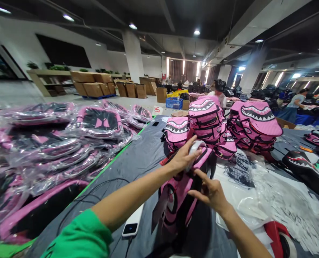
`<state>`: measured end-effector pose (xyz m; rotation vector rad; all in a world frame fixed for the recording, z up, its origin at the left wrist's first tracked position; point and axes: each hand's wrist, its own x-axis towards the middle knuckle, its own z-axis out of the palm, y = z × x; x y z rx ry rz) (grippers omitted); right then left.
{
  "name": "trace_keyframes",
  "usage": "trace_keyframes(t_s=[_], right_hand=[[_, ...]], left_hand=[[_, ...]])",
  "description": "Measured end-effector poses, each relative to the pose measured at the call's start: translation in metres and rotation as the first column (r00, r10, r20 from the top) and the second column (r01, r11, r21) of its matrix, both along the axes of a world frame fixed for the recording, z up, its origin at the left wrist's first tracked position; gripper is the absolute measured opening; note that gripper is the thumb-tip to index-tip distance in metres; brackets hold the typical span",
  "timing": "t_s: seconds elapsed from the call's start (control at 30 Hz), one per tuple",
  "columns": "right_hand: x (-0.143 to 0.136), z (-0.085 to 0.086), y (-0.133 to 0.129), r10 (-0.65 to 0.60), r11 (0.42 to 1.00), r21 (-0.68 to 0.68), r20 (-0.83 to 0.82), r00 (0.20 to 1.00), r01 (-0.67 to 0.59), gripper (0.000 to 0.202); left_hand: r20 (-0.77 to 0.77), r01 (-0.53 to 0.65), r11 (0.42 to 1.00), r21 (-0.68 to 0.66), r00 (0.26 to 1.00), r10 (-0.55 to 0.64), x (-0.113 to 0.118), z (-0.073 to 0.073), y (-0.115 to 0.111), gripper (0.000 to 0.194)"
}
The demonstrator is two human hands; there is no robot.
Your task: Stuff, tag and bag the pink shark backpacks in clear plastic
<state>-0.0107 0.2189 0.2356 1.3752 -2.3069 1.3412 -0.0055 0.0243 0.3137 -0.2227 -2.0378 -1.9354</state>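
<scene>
A pink and black backpack (172, 206) stands on the grey-covered table in front of me, with an eye-like print on its side. My left hand (184, 156) is at its top, fingers closed round a blurred white object (195, 148) whose kind I cannot make out. Close by on the right, my right hand (210, 191) has thumb and fingers apart, fingertips close to the bag's upper edge; whether they touch it is unclear. Just behind are stacked pink backpacks (205, 111) with shark-mouth prints.
Plastic-wrapped pink and black bags (97, 123) are heaped on the left. A white power bank (131, 225) with a cable lies on the table (137, 172). Clear plastic bags (242, 193) and a red tape dispenser (276, 234) are at right. Other people work farther back.
</scene>
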Motion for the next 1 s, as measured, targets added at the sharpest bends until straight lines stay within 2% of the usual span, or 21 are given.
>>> trace_keyframes(t_s=[0.07, 0.1, 0.17, 0.27, 0.37, 0.47, 0.57, 0.63, 0.7, 0.77, 0.83, 0.87, 0.9, 0.93, 0.97, 1.0], right_hand=[[-0.021, 0.004, 0.011, 0.049, 0.999, -0.006, 0.114, 0.992, -0.049, 0.063], [-0.029, 0.005, 0.017, 0.065, 0.998, -0.002, 0.133, 0.989, -0.066, 0.062], [-0.041, 0.008, 0.028, 0.080, 0.997, 0.013, 0.123, 0.989, -0.082, 0.059], [-0.046, 0.015, 0.038, 0.074, 0.996, 0.034, 0.082, 0.994, -0.077, 0.052], [-0.033, 0.026, 0.042, -0.052, 0.999, 0.012, -0.034, 0.998, 0.052, 0.044], [-0.006, 0.035, 0.037, -0.247, 0.967, -0.001, -0.218, 0.944, 0.253, 0.042], [0.017, 0.040, 0.022, -0.363, 0.913, 0.072, -0.304, 0.881, 0.402, 0.043], [0.025, 0.043, 0.010, -0.414, 0.872, 0.153, -0.280, 0.866, 0.466, 0.044], [0.026, 0.048, 0.000, -0.428, 0.853, 0.235, -0.198, 0.882, 0.467, 0.045], [0.025, 0.055, -0.005, -0.371, 0.892, 0.266, -0.031, 0.928, 0.366, 0.045], [0.021, 0.064, -0.004, -0.203, 0.969, 0.193, 0.255, 0.946, 0.156, 0.049], [0.018, 0.067, 0.000, -0.096, 0.993, 0.106, 0.404, 0.910, 0.058, 0.053], [0.014, 0.068, 0.007, -0.008, 1.000, -0.002, 0.521, 0.854, 0.010, 0.057], [0.008, 0.067, 0.017, 0.039, 0.994, -0.109, 0.593, 0.805, 0.031, 0.062], [0.002, 0.062, 0.032, 0.031, 0.974, -0.193, 0.624, 0.781, 0.116, 0.065], [-0.004, 0.052, 0.051, -0.038, 0.938, -0.246, 0.630, 0.776, 0.245, 0.066]], left_hand=[[0.074, 0.113, 0.957, 0.268, 0.988, -0.137, -0.013, 0.003, 0.001, 0.066], [0.107, 0.165, 0.928, 0.335, 0.971, -0.212, -0.015, 0.006, 0.001, 0.066], [0.161, 0.256, 0.913, 0.319, 0.934, -0.318, -0.011, 0.010, -0.002, 0.060], [0.200, 0.336, 0.926, 0.169, 0.909, -0.366, -0.001, 0.012, -0.005, 0.047], [0.173, 0.296, 0.949, 0.104, 0.935, -0.311, 0.002, 0.007, 0.002, 0.044], [0.144, 0.243, 0.970, 0.023, 0.959, -0.244, 0.004, -0.002, 0.016, 0.041], [0.104, 0.122, 0.988, -0.091, 0.988, -0.113, 0.009, -0.009, 0.026, 0.034], [0.094, 0.065, 0.995, -0.080, 0.994, -0.057, 0.013, -0.009, 0.029, 0.033], [0.126, 0.084, 0.996, -0.001, 0.989, -0.083, 0.015, -0.007, 0.029, 0.038], [0.154, 0.109, 0.991, 0.072, 0.981, -0.119, 0.015, -0.005, 0.027, 0.046], [0.158, 0.094, 0.990, 0.106, 0.981, -0.110, 0.015, -0.005, 0.026, 0.051], [0.160, 0.074, 0.990, 0.117, 0.983, -0.092, 0.016, -0.006, 0.025, 0.052], [0.162, 0.044, 0.991, 0.124, 0.985, -0.064, 0.019, -0.008, 0.025, 0.050], [0.167, 0.008, 0.993, 0.121, 0.986, -0.028, 0.023, -0.010, 0.024, 0.047], [0.169, -0.033, 0.993, 0.110, 0.986, 0.014, 0.028, -0.013, 0.023, 0.044], [0.165, -0.076, 0.993, 0.093, 0.984, 0.060, 0.035, -0.015, 0.022, 0.041]])
